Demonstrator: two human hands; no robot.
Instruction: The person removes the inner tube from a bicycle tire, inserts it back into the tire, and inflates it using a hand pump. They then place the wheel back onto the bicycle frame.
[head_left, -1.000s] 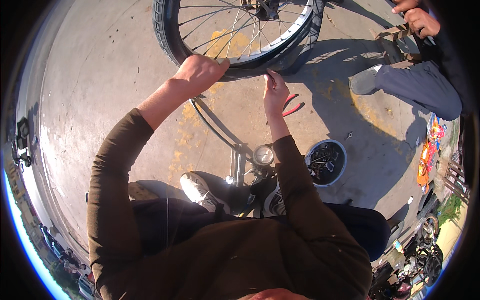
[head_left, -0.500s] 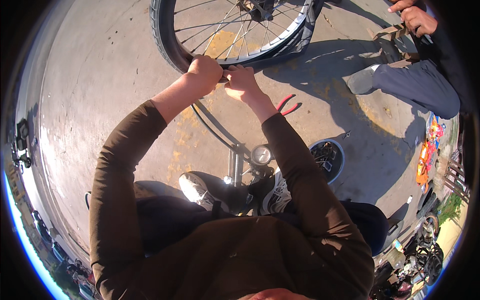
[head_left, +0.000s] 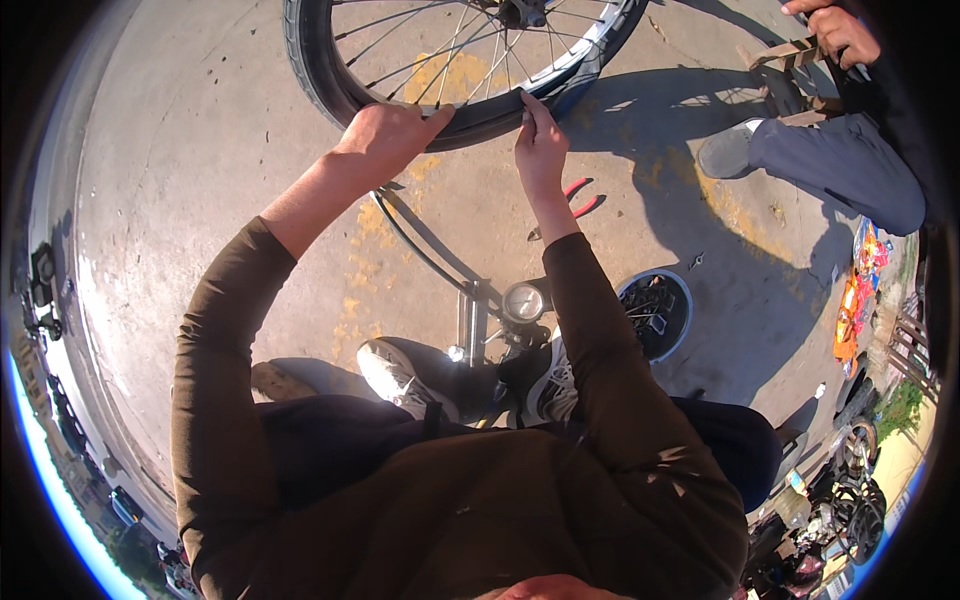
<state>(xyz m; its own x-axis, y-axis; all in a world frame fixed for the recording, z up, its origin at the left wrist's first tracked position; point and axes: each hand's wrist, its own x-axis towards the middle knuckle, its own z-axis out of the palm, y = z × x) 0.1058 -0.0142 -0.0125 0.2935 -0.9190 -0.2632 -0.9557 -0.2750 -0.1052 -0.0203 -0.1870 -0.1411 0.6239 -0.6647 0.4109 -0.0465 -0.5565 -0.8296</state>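
Observation:
At the top of the view stands a spoked wheel with a black tire (head_left: 482,124), its near side toward me. My left hand (head_left: 388,138) is closed over the near left part of the tire, thumb stretched along it toward the right. Farther right, my right hand (head_left: 543,148) pinches the tire's edge between fingers and thumb, and a gap separates the two hands. Pliers with red handles (head_left: 582,205) lie on the ground beside my right wrist, partly covered by it. A black hose (head_left: 418,246) curves from below my left hand to a pump with a round gauge (head_left: 523,301).
The pump stands between my shoes. A round bucket (head_left: 686,312) of metal parts is right of my forearm. Another person's shoe (head_left: 727,152) and hand (head_left: 846,38) are at the upper right, near a wooden stool (head_left: 785,52). Orange packaging (head_left: 850,320) lies at the far right.
My hands, close together before, have moved apart: the left a little leftward, the right along the tire to the right. The wheel appears slightly farther left and higher.

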